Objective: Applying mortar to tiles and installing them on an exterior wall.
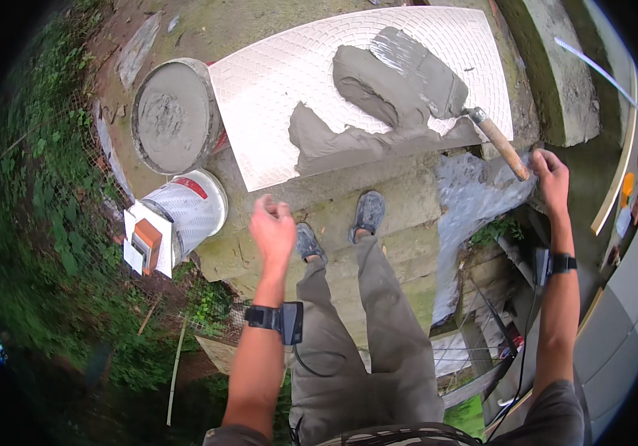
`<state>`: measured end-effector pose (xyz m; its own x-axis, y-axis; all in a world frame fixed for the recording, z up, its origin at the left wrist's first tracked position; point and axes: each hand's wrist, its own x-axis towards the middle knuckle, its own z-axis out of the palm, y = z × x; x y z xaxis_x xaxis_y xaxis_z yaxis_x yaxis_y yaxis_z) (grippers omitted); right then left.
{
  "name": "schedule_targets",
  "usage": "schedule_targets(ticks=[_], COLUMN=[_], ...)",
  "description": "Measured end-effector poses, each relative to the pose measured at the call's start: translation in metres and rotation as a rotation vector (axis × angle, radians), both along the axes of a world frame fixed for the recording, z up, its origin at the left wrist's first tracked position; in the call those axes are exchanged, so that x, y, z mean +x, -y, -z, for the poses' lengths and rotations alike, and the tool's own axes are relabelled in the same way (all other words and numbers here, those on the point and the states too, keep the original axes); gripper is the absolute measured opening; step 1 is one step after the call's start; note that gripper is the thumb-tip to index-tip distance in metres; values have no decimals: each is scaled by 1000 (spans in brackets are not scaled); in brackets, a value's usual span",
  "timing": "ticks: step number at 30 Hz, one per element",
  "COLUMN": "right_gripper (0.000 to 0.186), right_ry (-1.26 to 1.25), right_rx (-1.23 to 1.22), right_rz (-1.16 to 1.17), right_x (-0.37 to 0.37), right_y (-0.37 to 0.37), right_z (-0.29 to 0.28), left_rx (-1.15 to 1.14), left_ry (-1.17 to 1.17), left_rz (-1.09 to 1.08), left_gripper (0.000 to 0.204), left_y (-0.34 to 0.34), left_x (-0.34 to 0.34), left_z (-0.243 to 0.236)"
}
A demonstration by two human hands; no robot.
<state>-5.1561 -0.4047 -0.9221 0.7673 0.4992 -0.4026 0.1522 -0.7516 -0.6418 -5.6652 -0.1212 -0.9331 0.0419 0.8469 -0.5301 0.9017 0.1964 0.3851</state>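
My left hand (pixel 273 229) hovers in front of the near left part of a white patterned sheet (pixel 263 97), its fingers loosely curled with nothing visible in them. To the right, my right hand (pixel 552 177) is beside the end of a trowel's wooden handle (pixel 503 145), apart from it, with fingers bent and partly spread. The trowel's wide blade (pixel 423 73), smeared with grey mortar, lies on the sheet. Under and around it, thick wet mortar (pixel 375 89) covers the middle and near right of the sheet. Brick-like relief shows on the bare parts.
A bucket of grey mortar (pixel 211 123) stands left of the sheet. Nearer is a white bucket (pixel 204 199) with a white board and an orange-brown block (pixel 146 241) on it. Concrete steps (pixel 557 74) rise at right; a grey-white plastic sheet (pixel 456 193) hangs below. Plants (pixel 44 223) grow at left.
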Motion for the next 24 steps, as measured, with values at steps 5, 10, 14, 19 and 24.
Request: schedule_targets(ticks=[5,10,14,19,24], right_gripper=[35,41,47,48,47], right_ry=[105,163,206,185,198], right_rx=[-60,-123,-123,-170,-124], right_rz=[-224,-395,-411,-415,-426], right_x=[-56,-74,-75,-77,-79], right_y=[-45,-82,-92,-103,-106], right_z=[-34,-48,-41,-42,-35], left_rx=[-183,-176,-160,-297,47], left_ry=[701,700,698,744,454], left_rz=[-908,-1102,-935,-752,-340], left_gripper=[38,33,27,25,38], left_y=[1,5,34,62,63], left_x=[41,73,106,138,89], left_z=[14,17,25,16,33])
